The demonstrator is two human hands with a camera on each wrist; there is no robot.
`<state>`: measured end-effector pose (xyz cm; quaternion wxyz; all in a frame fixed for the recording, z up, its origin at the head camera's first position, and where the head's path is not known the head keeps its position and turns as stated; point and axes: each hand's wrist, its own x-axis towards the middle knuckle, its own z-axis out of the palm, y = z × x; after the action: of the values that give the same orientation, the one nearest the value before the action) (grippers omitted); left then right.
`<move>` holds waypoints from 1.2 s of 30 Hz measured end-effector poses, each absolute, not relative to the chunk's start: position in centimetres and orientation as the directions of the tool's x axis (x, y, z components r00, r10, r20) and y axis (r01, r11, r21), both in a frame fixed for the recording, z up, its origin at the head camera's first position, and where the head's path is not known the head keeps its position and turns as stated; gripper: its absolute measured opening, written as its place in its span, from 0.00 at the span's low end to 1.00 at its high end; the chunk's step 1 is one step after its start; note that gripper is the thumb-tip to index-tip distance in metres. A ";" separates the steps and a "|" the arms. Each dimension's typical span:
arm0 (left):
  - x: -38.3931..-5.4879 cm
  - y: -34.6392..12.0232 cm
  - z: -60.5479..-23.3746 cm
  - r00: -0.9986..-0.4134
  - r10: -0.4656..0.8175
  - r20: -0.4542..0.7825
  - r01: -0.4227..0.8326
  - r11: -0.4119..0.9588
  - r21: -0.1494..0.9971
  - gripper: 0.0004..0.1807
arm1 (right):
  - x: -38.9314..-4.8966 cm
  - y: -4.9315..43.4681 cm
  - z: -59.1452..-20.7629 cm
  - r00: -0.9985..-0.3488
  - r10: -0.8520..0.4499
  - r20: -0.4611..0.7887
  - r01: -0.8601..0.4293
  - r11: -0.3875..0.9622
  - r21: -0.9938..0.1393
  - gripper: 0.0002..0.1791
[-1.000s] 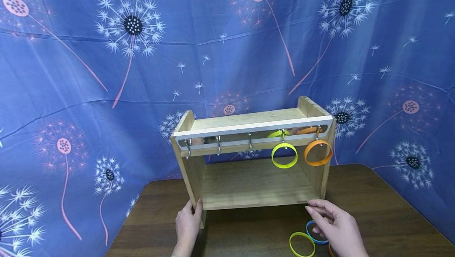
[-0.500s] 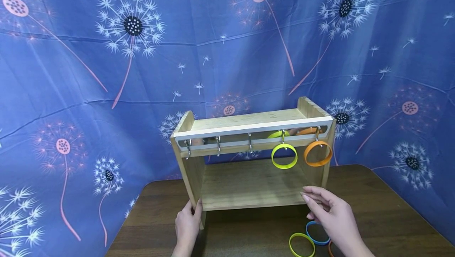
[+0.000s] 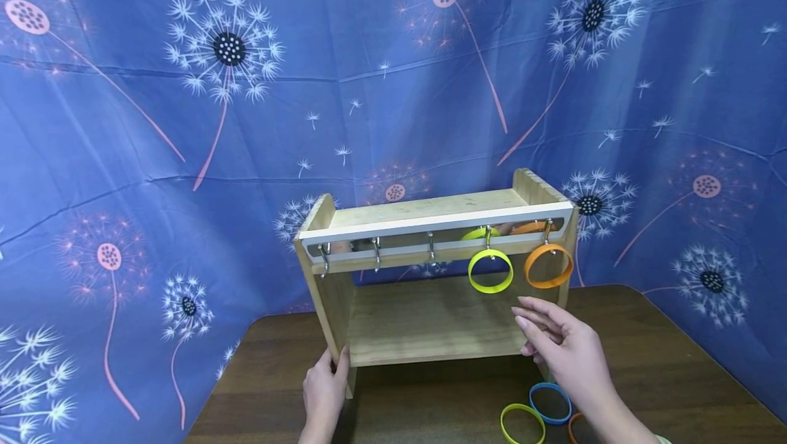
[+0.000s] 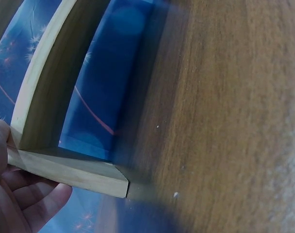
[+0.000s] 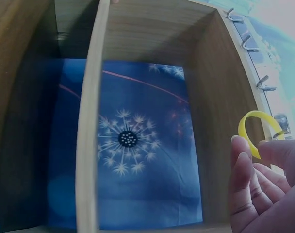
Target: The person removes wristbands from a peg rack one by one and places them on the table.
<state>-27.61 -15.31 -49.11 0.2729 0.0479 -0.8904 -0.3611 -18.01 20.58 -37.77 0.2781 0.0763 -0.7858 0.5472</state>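
A small wooden shelf (image 3: 430,324) stands on the table, with a row of metal hooks (image 3: 432,249) along its top front rail. From two hooks at the right hang a yellow wristband (image 3: 490,272) and an orange wristband (image 3: 549,266). My left hand (image 3: 326,386) grips the lower left side panel (image 4: 79,172), thumb on one face and fingers on the other. In front of the shelf's right side is my right hand (image 3: 568,352), below the hanging bands, its fingers loosely bent and holding nothing. The right wrist view shows its fingertips overlapping the yellow wristband (image 5: 256,116).
On the table before the shelf lie a yellow-green band (image 3: 522,423), a blue band (image 3: 550,403) and an orange band (image 3: 573,427), partly hidden by the right forearm. A blue dandelion-print cloth (image 3: 393,89) hangs behind the brown table (image 3: 270,348).
My right hand has risen from the shelf's lower right edge to just below the hanging bands. The left hand keeps its hold, and the hanging bands stay on their hooks.
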 end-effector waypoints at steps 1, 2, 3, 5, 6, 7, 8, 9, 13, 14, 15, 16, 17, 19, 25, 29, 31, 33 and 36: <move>-27.6 -15.3 -49.1 -0.846 -0.284 0.452 0.111 0.735 0.669 0.19 | -18.1 20.6 -37.6 -0.833 0.179 0.523 -0.431 0.383 -0.817 0.18; -27.6 -15.3 -49.1 -0.844 -0.285 0.454 0.111 0.736 0.668 0.19 | -18.2 20.5 -37.5 -0.833 0.173 0.525 -0.437 0.377 -0.817 0.18; -27.6 -15.3 -49.1 -0.843 -0.286 0.456 0.110 0.737 0.666 0.19 | -18.4 20.5 -37.4 -0.833 0.169 0.527 -0.441 0.373 -0.816 0.18; -27.6 -15.3 -49.2 -0.842 -0.286 0.458 0.110 0.739 0.665 0.19 | -18.6 20.4 -37.2 -0.835 0.165 0.525 -0.443 0.365 -0.819 0.19; -27.6 -15.3 -49.2 -0.842 -0.286 0.457 0.111 0.738 0.666 0.18 | -18.7 20.4 -37.1 -0.835 0.166 0.524 -0.443 0.360 -0.821 0.19; -27.6 -15.3 -49.2 -0.843 -0.286 0.456 0.110 0.738 0.665 0.18 | -18.8 20.4 -37.0 -0.836 0.166 0.522 -0.444 0.354 -0.823 0.19; -27.6 -15.3 -49.3 -0.844 -0.285 0.454 0.109 0.738 0.665 0.18 | -18.9 20.3 -37.0 -0.836 0.166 0.523 -0.445 0.351 -0.824 0.19; -27.6 -15.3 -49.3 -0.845 -0.286 0.453 0.107 0.738 0.666 0.18 | -19.0 20.3 -36.9 -0.837 0.168 0.521 -0.444 0.349 -0.825 0.20; -27.5 -15.2 -49.3 -0.848 -0.289 0.443 0.101 0.734 0.672 0.16 | -19.3 20.2 -36.7 -0.843 0.173 0.510 -0.439 0.327 -0.837 0.21; -27.5 -15.2 -49.2 -0.850 -0.291 0.440 0.099 0.731 0.675 0.16 | -19.4 20.2 -36.7 -0.844 0.176 0.507 -0.436 0.325 -0.839 0.21; -27.5 -15.2 -49.2 -0.849 -0.292 0.441 0.100 0.730 0.676 0.16 | -19.4 20.2 -36.6 -0.846 0.178 0.503 -0.432 0.324 -0.842 0.21; -27.5 -15.2 -49.2 -0.850 -0.292 0.439 0.100 0.728 0.678 0.15 | -19.5 20.1 -36.5 -0.848 0.180 0.499 -0.429 0.322 -0.844 0.21; -27.5 -15.2 -49.1 -0.850 -0.292 0.438 0.100 0.727 0.679 0.15 | -19.6 20.1 -36.5 -0.849 0.180 0.497 -0.426 0.323 -0.845 0.22; -27.5 -15.2 -49.1 -0.850 -0.295 0.438 0.098 0.727 0.680 0.15 | -19.6 20.0 -36.3 -0.849 0.184 0.495 -0.422 0.329 -0.845 0.23; -27.5 -15.2 -49.1 -0.851 -0.300 0.431 0.090 0.725 0.682 0.14 | -19.7 19.5 -35.9 -0.844 0.206 0.495 -0.414 0.334 -0.847 0.24; -27.5 -15.1 -49.0 -0.847 -0.299 0.440 0.097 0.726 0.681 0.14 | -19.9 19.2 -35.7 -0.840 0.215 0.498 -0.421 0.321 -0.848 0.23; -27.5 -15.1 -49.0 -0.843 -0.300 0.447 0.101 0.728 0.679 0.14 | -20.0 19.1 -35.6 -0.839 0.220 0.497 -0.423 0.308 -0.852 0.22; -27.5 -15.1 -49.0 -0.842 -0.301 0.448 0.101 0.727 0.679 0.13 | -20.0 19.0 -35.5 -0.837 0.225 0.499 -0.426 0.305 -0.852 0.20; -27.5 -15.1 -49.0 -0.842 -0.299 0.449 0.104 0.727 0.678 0.13 | -20.1 18.9 -35.4 -0.832 0.227 0.506 -0.434 0.301 -0.849 0.18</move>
<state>-27.49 -15.15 -48.97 0.2758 0.0549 -0.8875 -0.3652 -20.15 18.88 -35.43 0.2815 0.0685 -0.7557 0.5874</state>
